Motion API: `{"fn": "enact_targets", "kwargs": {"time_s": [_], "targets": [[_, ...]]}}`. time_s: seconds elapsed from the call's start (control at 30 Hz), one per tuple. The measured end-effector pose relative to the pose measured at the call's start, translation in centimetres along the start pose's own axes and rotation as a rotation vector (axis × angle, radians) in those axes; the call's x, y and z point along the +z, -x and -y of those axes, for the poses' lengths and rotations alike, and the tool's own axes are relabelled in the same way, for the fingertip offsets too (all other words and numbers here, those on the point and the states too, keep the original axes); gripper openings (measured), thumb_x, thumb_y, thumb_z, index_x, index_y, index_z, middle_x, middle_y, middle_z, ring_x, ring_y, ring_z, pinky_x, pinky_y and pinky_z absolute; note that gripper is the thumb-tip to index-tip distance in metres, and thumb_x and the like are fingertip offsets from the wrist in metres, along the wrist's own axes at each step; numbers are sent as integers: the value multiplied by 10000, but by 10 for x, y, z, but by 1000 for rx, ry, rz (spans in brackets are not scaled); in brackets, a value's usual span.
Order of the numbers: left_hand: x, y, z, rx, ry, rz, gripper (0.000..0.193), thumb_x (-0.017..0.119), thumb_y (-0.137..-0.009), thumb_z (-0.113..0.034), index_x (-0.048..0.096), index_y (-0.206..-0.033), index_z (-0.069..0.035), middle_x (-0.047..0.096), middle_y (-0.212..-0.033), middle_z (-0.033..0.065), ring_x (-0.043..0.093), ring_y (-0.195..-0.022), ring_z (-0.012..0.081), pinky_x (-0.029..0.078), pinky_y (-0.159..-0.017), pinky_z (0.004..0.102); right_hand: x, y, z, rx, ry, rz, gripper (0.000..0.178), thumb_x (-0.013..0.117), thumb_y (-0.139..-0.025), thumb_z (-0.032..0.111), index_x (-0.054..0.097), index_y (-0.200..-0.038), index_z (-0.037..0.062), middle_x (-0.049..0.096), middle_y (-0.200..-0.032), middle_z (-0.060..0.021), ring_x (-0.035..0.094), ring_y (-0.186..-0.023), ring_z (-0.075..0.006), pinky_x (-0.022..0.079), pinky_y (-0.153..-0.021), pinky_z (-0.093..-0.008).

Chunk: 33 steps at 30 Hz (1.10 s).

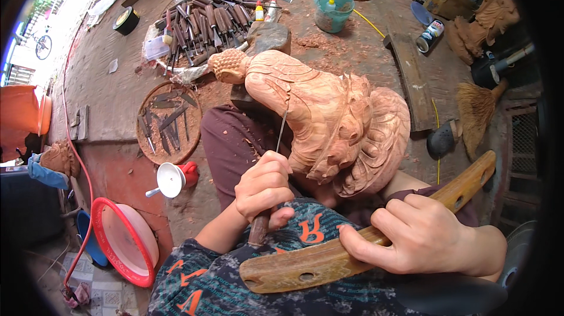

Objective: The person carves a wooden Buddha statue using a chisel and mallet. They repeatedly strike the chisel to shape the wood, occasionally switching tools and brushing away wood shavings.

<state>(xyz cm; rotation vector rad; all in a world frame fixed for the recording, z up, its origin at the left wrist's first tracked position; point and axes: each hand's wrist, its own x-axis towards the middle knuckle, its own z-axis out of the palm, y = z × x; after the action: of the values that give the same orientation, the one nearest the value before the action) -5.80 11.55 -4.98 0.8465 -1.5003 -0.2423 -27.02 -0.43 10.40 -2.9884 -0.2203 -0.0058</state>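
Chisel (pixel 259 231) trained on the carved figure (pixel 323 107), wooden bar (pixel 317 266) held just below
And here's the left hand (pixel 264 182), fingers curled snugly round the chisel, its thin blade running up to a small ragged spot near the shoulder, though whether the edge bites can't be told; the right hand (pixel 417 233) wraps over the long curved bar, thumb laid along it, the near end close by the handle's butt. This looks like detail cutting, the bar probably serving as a mallet, so the next move seems to call for a steady edge and a measured tap. And what a figure, tipped across the lap (pixel 226 145), head to the left: warm reddish wood, knobbly curls, flowing folds, layered petals round the base
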Motion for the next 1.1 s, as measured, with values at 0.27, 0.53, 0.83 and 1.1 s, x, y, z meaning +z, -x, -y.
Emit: {"fn": "enact_targets", "kwargs": {"time_s": [0.27, 0.53, 0.83, 1.1], "targets": [[-1, -3, 2, 10, 22, -5, 196, 658, -816, -146, 585, -756, 26, 474, -631, 65, 479, -562, 221, 464, -626, 397, 0, -1, -1, -2, 23, -5, 271, 608, -770, 202, 637, -1039, 184, 420, -676, 49, 448, -582, -78, 302, -484, -219], [-1, -1, 2, -7, 45, -35, 196, 640, -835, -146, 591, -760, 29, 482, -631, 67, 481, -561, 222, 465, -628, 402, -1, -2, -1, 5, 11, -4, 289, 613, -756, 202, 646, -1043, 187, 424, -675, 49, 440, -576, -78, 296, -485, -217], [3, 2, 6, -23, 122, -217, 284, 585, -925, -171, 590, -730, 35, 498, -608, 73, 479, -537, 211, 454, -622, 402, -6, -13, 7, 34, 27, -177, 351, 688, -699, 131, 649, -1037, 219, 399, -660, 23, 401, -501, -96, 303, -426, -217], [16, 4, 6, -50, 66, -369, 428, 506, -996, -332, 554, -713, -13, 466, -550, 28, 427, -493, 157, 415, -575, 369, -6, -22, 13, -8, 454, -184, 382, 606, -825, -68, 605, -1068, 227, 398, -663, -12, 395, -511, -102, 324, -411, -224]]}}
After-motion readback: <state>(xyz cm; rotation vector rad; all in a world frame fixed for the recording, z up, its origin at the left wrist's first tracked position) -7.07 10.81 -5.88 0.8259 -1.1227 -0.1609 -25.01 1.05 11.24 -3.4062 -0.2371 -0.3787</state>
